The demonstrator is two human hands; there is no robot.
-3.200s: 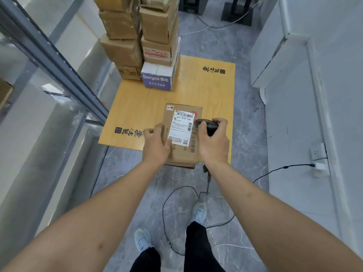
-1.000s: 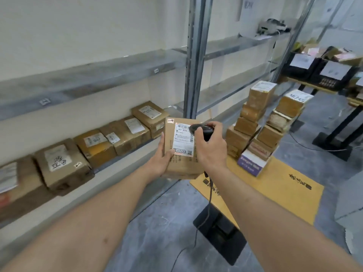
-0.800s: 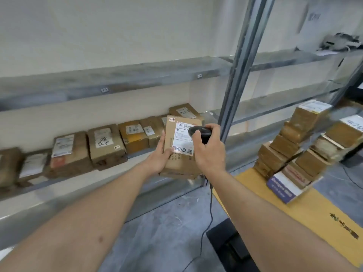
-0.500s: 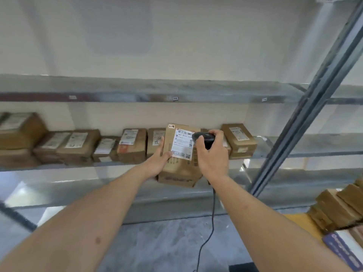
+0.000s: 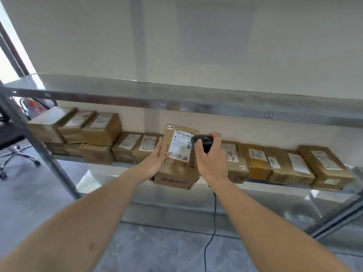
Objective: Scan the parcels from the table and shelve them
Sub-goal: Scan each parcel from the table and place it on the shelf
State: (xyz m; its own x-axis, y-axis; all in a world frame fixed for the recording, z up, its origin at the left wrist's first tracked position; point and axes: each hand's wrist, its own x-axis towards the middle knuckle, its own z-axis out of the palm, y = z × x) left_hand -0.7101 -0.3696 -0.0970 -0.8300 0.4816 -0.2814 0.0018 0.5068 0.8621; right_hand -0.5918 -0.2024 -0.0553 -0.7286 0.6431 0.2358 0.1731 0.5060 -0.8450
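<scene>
I hold a brown cardboard parcel point(image 5: 177, 167) with a white shipping label up in front of the metal shelf point(image 5: 121, 165). My left hand point(image 5: 155, 161) grips the parcel's left side, thumb on its face. My right hand point(image 5: 211, 160) grips a black corded scanner point(image 5: 203, 142) against the parcel's right edge, just beside the label. The parcel hangs level with the shelf's row of boxes, in front of a gap between them.
Brown parcels line the shelf on both sides: stacked ones on the left point(image 5: 98, 132), a single row on the right point(image 5: 284, 163). An upper shelf board point(image 5: 196, 99) runs overhead. A grey upright post point(image 5: 39, 146) stands at the left, with an office chair point(image 5: 11, 138) beyond it. The scanner cable point(image 5: 213, 228) hangs to the floor.
I have turned from the table toward the shelf and moved in closer to it. Both hands kept their hold on the parcel and scanner, which now sit nearer the shelf row.
</scene>
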